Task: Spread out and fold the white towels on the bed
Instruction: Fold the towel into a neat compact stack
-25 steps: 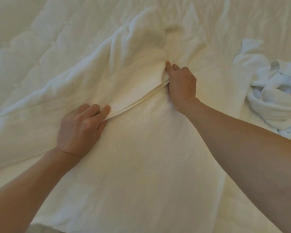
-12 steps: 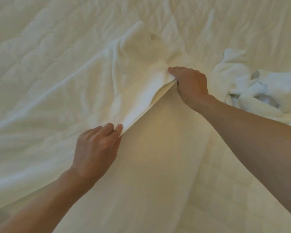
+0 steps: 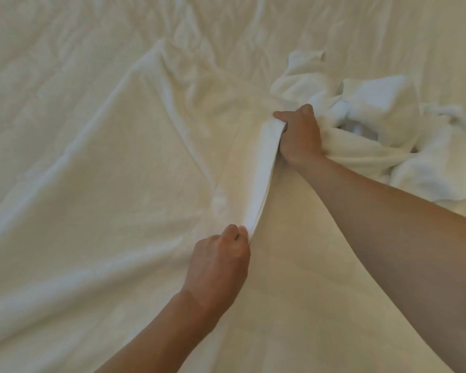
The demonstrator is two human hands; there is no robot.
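A large white towel [image 3: 261, 179] lies across the quilted bedcover [image 3: 51, 44]. One doubled edge is raised off the surface as a taut band running from about 6 o'clock, just below the middle of the view, up to about 1 o'clock. The left hand [image 3: 221, 262] holds the near end of that band: its fingers are curled tight into a narrow pinch on the cloth, knuckles up, with the forearm coming in from 7 o'clock. The right hand [image 3: 300, 138] holds the far end, its fingers wrapped round a gathered bunch of the same edge and the back of the hand facing the camera; its forearm crosses in from 4 o'clock. Both grips are closed on the towel. To the left of the band the towel spreads out toward 9 o'clock in long soft creases that fan away from the right hand's grip. To the right of the band a smoother layer slopes down toward 5 o'clock; whether that is towel or bedcover cannot be told. A crumpled heap of white towels [image 3: 379, 103] sits at 2 o'clock, touching the right hand's far side.
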